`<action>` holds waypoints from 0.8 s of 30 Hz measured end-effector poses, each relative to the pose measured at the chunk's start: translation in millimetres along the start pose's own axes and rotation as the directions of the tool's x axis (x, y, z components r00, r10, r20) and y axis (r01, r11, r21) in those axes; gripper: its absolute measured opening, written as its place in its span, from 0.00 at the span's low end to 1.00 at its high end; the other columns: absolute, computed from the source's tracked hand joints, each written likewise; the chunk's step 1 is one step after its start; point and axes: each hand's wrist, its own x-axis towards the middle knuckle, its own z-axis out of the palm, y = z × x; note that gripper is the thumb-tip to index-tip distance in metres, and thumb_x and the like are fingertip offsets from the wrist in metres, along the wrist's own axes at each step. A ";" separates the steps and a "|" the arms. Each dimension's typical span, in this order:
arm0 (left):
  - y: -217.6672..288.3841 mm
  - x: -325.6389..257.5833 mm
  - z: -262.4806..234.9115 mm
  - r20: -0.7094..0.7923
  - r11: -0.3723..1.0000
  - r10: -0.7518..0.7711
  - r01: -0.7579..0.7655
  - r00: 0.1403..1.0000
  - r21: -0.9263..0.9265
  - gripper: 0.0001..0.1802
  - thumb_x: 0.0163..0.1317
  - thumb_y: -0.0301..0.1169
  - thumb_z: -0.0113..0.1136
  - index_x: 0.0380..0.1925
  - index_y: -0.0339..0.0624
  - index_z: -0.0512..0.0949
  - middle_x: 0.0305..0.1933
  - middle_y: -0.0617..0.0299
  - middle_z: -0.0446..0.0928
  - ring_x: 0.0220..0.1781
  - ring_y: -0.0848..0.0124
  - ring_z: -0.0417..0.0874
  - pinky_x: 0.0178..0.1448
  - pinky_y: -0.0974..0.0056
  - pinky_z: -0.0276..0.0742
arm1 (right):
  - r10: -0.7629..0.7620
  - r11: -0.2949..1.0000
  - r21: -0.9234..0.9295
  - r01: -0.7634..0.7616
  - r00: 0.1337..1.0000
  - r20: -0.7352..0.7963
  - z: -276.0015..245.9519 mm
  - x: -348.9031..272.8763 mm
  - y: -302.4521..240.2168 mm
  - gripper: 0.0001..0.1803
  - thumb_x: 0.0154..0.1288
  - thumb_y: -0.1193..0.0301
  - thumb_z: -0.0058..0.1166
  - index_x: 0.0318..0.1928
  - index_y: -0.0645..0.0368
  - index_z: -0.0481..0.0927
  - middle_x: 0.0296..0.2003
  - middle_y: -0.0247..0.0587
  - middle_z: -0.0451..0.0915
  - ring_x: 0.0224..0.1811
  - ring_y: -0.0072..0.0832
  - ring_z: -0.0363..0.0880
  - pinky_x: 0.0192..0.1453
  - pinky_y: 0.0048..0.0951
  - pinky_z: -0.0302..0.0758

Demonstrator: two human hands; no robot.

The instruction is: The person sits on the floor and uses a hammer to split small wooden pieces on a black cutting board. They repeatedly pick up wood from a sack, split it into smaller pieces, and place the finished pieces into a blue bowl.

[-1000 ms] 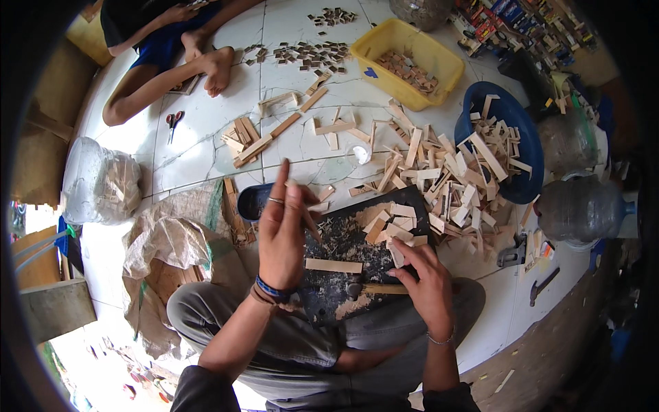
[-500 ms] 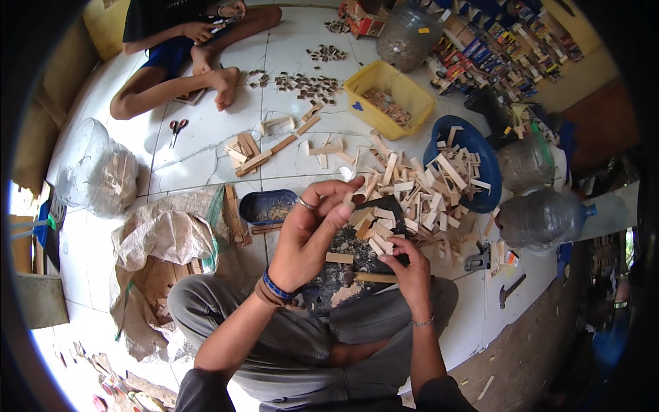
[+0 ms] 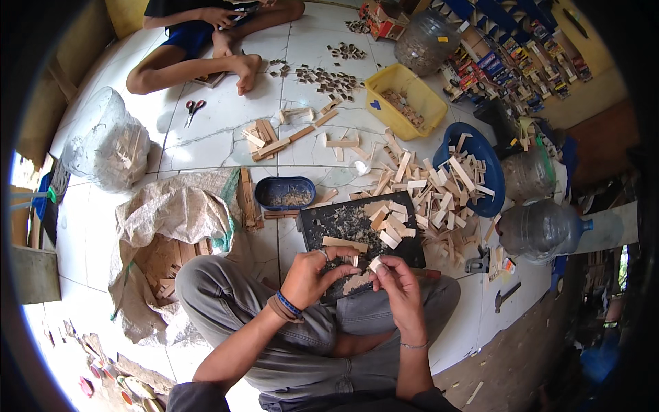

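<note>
My left hand (image 3: 310, 276) is closed in a pinch on a small pale wood piece (image 3: 355, 261). Just beside it, my right hand (image 3: 399, 292) grips a small wooden block (image 3: 375, 264) between thumb and fingers. The two pieces face each other with a narrow gap between them. Both hands are above the near edge of a black board (image 3: 317, 223) strewn with shavings. On that board lie a heap of short wooden blocks (image 3: 392, 218) and a longer flat wood strip (image 3: 336, 242). My hands partly cover the board's near side.
A large pile of wood pieces (image 3: 419, 182) spills from a blue basin (image 3: 495, 161). Beyond stands a yellow tub (image 3: 405, 103). A small blue tray (image 3: 285, 193) and an open woven sack (image 3: 171, 206) are to the left. A hammer (image 3: 508, 296) lies right. Another person (image 3: 199, 58) sits far left.
My left hand has come down from above the board to meet the right one. My right hand has drawn back from the heap with a block. The whole view has shifted slightly.
</note>
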 end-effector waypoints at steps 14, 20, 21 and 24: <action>-0.8 1.0 7.7 -0.032 0.985 0.081 -0.084 0.996 -0.150 0.17 0.63 0.29 0.73 0.51 0.38 0.84 0.46 0.51 0.88 0.47 0.55 0.91 0.50 0.59 0.85 | 0.070 0.973 -0.221 -0.063 0.997 0.023 6.4 7.4 -7.0 0.10 0.79 0.75 0.56 0.56 0.63 0.78 0.41 0.31 0.82 0.42 0.15 0.80 0.49 0.18 0.77; 0.2 0.8 2.9 0.033 0.994 0.109 -0.108 0.994 -0.024 0.17 0.64 0.29 0.74 0.51 0.37 0.84 0.46 0.51 0.88 0.46 0.58 0.92 0.49 0.61 0.85 | 0.090 0.973 -0.218 -0.081 0.996 0.029 6.6 5.8 -8.9 0.10 0.79 0.73 0.57 0.55 0.64 0.81 0.42 0.31 0.83 0.40 0.14 0.80 0.47 0.18 0.77; 0.1 0.6 2.8 0.028 0.993 0.116 -0.115 0.993 -0.014 0.17 0.64 0.29 0.74 0.51 0.37 0.84 0.46 0.52 0.88 0.46 0.58 0.92 0.49 0.61 0.85 | 0.094 0.971 -0.223 -0.085 0.995 0.026 6.8 5.6 -9.4 0.11 0.79 0.73 0.57 0.55 0.64 0.81 0.42 0.31 0.83 0.40 0.14 0.80 0.47 0.18 0.77; -0.7 1.1 3.4 0.029 0.994 0.106 -0.105 0.994 -0.044 0.17 0.64 0.29 0.74 0.50 0.37 0.84 0.45 0.51 0.88 0.45 0.58 0.92 0.49 0.61 0.85 | 0.115 0.964 -0.240 -0.112 0.993 -0.002 6.9 5.8 -10.1 0.12 0.79 0.71 0.58 0.55 0.65 0.82 0.41 0.30 0.84 0.40 0.14 0.80 0.46 0.18 0.76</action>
